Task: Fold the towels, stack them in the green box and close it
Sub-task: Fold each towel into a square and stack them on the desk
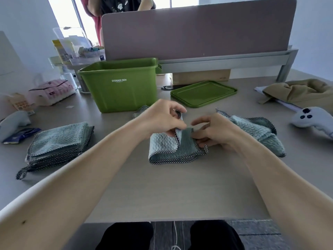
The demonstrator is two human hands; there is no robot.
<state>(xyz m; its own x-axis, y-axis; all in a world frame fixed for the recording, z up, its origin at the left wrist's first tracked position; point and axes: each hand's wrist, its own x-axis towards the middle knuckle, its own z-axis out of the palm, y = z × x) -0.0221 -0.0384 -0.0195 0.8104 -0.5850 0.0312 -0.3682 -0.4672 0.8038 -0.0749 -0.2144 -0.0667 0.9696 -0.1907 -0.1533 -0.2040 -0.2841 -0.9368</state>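
folded stack (57,141): blue-green towels with black-white check hems, piled square on the surface (162,192) at 9 o'clock of the worked towel; a hem loop stuck out at the near left corner.
green box (119,85): upright, open, "STORAGE BOX" on the front, at 11 o'clock of the worked towel, well apart from the stack; contents could not be told from this angle.
left grip (162,121): raised over the worked towel's far left part, thumb and fingers pinched on a check hem, that flap lifted.
worked towel (167,147): centre of the surface, partly folded, pale waffle side lapped over the darker side, near edge lying flat.
right grip (214,134): at the worked towel's 3 o'clock edge, fingers curled, pinching the right hem low by the surface.
lid (203,93): green, flat on the surface at 1 o'clock, just right of the box, apart from it.
loose towels (257,130): unfolded crumpled heap at 3 o'clock, just past the right grip.
tan cloth (302,91): bunched, 2 o'clock, far right.
white controller (313,118): on the surface, far right, near the tan cloth.
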